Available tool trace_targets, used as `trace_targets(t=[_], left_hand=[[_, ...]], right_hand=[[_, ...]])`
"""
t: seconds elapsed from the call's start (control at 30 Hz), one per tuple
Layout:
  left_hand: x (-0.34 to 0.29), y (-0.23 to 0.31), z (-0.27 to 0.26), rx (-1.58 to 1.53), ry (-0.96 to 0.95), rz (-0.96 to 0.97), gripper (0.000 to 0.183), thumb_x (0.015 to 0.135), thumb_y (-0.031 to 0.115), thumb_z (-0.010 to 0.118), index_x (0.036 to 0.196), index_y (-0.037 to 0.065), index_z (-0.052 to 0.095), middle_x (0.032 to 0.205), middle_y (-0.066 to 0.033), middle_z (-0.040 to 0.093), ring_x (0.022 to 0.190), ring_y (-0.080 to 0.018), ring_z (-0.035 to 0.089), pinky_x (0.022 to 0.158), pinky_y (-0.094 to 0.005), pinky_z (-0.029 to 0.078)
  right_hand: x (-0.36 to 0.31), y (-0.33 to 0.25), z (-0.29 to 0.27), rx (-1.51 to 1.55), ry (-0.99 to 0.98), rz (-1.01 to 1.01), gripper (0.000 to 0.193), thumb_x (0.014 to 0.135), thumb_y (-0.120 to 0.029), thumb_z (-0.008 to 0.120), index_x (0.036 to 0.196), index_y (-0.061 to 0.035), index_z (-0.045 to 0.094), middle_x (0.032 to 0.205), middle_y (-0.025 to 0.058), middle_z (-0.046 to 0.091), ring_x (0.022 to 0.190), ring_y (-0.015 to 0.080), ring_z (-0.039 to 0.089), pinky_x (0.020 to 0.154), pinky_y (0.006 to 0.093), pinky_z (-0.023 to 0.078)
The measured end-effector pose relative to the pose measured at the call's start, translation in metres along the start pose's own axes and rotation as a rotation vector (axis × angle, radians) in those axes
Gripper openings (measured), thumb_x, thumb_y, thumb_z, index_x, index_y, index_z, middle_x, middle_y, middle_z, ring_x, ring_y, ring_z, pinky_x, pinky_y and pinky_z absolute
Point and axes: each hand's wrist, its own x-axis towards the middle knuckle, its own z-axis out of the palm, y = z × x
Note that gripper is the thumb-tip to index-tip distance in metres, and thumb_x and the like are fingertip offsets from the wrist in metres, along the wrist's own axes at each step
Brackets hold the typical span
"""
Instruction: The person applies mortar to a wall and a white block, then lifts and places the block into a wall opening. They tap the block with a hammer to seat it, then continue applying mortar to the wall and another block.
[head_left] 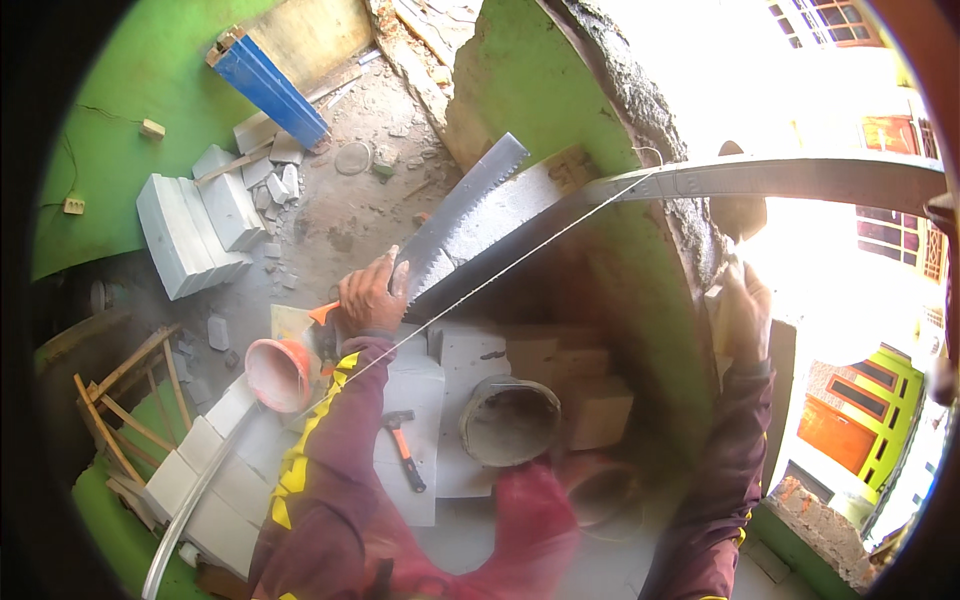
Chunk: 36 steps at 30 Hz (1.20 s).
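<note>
**Head view: saw on a grey block, other hand up at the wall edge**

Head camera looks down past two maroon sleeves with yellow trim. The left hand [372, 295] is closed around the orange handle of a hand saw [462, 215], whose toothed grey blade runs up and to the right, lying along a long grey block [500, 225] that slants the same way. A thin taut string [520, 262] crosses just below the block. The right hand [745, 310] is raised against the rough edge of the green wall [640, 250], in strong backlight; whether it is gripping anything I cannot tell. Below the hands, on pale blocks, lie a hammer [403, 448] with an orange grip, a round grey bucket [510, 420] and, to the left, an orange bucket [278, 373]. More pale blocks [190, 235] are stacked further left on the dusty floor.
</note>
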Motion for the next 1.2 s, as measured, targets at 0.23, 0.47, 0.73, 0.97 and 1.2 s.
trace_targets(t=[0.23,0.47,0.73,0.97,1.2], left_hand=[[0.0,0.001,-0.002,-0.011,-0.02,-0.022,0.035,0.096,0.036,0.065,0.127,0.02,0.069,0.11,-0.0016,0.074,0.093,-0.0202,0.065,0.091,-0.0362,0.043],[0.0,-0.002,-0.001,-0.021,-0.003,-0.007,0.034,0.095,0.035,0.066,0.125,0.018,0.07,0.11,-0.0021,0.074,0.094,-0.0214,0.065,0.091,-0.0367,0.043],[0.001,0.001,-0.005,-0.07,-0.016,-0.045,0.035,0.093,0.034,0.067,0.123,0.015,0.071,0.11,-0.0028,0.073,0.095,-0.0226,0.065,0.092,-0.0373,0.042],[0.002,0.001,-0.009,-0.082,-0.011,-0.03,0.037,0.093,0.034,0.068,0.123,0.015,0.071,0.11,-0.0038,0.073,0.094,-0.0232,0.065,0.091,-0.0373,0.042],[0.002,0.002,-0.009,-0.067,-0.013,-0.032,0.037,0.093,0.034,0.067,0.124,0.015,0.071,0.109,-0.0039,0.073,0.094,-0.0233,0.064,0.091,-0.037,0.043]], right_hand=[[0.097,-0.043,-0.028,-0.412,-0.195,-0.251,0.034,0.099,-0.026,0.05,0.108,0.0004,0.069,0.089,0.007,0.068,0.069,0.0111,0.063,0.057,0.0259,0.051],[0.167,-0.111,-0.01,-0.323,-0.445,-0.096,0.033,0.102,-0.033,0.06,0.113,-0.0033,0.069,0.076,-0.0012,0.059,0.062,0.0038,0.051,0.053,0.0215,0.04],[0.168,-0.172,0.037,-0.423,-0.694,-0.062,0.035,0.094,-0.033,0.067,0.111,-0.0024,0.065,0.083,0.0039,0.062,0.066,0.0091,0.06,0.06,0.0238,0.051],[0.177,-0.196,0.056,-0.651,-0.684,-0.081,0.039,0.099,-0.038,0.063,0.108,-0.0007,0.067,0.087,0.0067,0.063,0.068,0.0105,0.063,0.051,0.0254,0.052],[0.172,-0.207,0.065,-0.777,-0.746,-0.278,0.036,0.094,-0.035,0.064,0.092,0.0005,0.065,0.074,0.0107,0.065,0.053,0.0138,0.063,0.039,0.0277,0.051]])
